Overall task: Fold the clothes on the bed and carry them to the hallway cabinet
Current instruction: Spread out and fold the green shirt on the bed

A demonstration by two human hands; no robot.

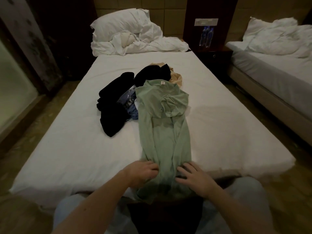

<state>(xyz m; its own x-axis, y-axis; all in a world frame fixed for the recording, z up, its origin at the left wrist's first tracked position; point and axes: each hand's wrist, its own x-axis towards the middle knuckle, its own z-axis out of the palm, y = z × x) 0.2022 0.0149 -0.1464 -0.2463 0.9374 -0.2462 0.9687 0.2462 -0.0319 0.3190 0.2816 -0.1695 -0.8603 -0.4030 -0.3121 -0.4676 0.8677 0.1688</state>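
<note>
On bed (67,149), hands (168,174) touching green shirt (162,132)

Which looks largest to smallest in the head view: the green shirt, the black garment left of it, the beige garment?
1. green shirt
2. black garment
3. beige garment, though mostly hidden and farther from the camera, so its rank is unsure.

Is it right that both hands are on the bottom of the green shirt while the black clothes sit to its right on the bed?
Not quite: the head view shows the black clothes left of the green shirt. Both hands, left and right, are on its bottom.
</note>
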